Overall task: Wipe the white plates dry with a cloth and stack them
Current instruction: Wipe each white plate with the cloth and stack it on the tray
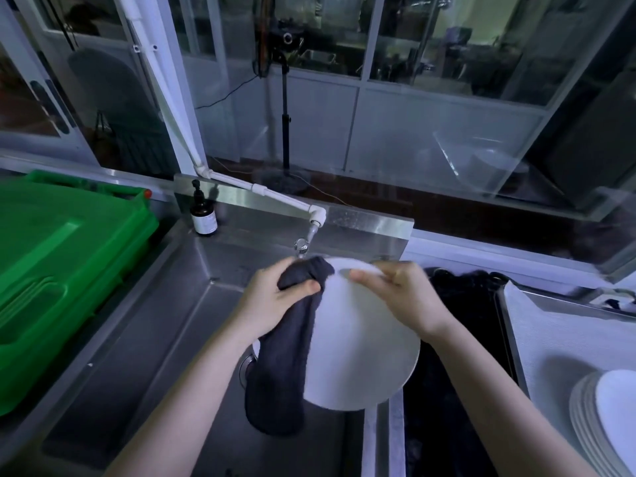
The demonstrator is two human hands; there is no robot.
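left hand clamped on the dark cloth, bunched against the plate's far-left rim | right hand pinching the far rim of the white plate, held tilted over the sink | stack of plates at the counter's right edge, nearer the right hand

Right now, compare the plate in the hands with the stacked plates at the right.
The held plate is tilted above the sink; the stacked plates lie flat on the white counter. The held plate is gripped by the right hand, with the left hand holding a dark cloth to it; the stacked plates are untouched. All are white and round.
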